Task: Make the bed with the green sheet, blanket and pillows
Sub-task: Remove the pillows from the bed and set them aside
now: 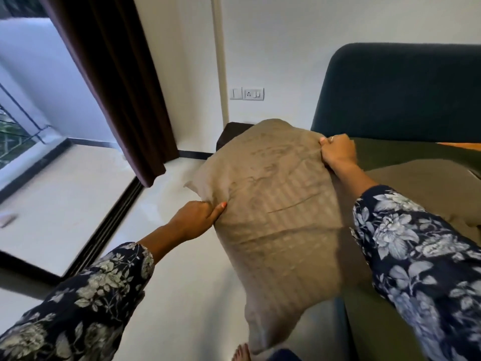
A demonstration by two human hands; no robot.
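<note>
Gripping the striped pillow point(273, 204) at opposite edges, left hand point(197, 217) and right hand point(337, 152) hold it lengthwise, pointing away.

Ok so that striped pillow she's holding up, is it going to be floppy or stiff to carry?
Probably floppy: the pillow sags below where the left hand and right hand pinch its edges. Likely light, since fingertip grips hold it off the bed. Its fabric bunches, so it seems unlikely to slip.

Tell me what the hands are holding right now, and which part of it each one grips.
Both hold the striped pillow. The left hand pinches the fabric at its left edge; the right hand grips its upper right corner, by the bed.
</note>
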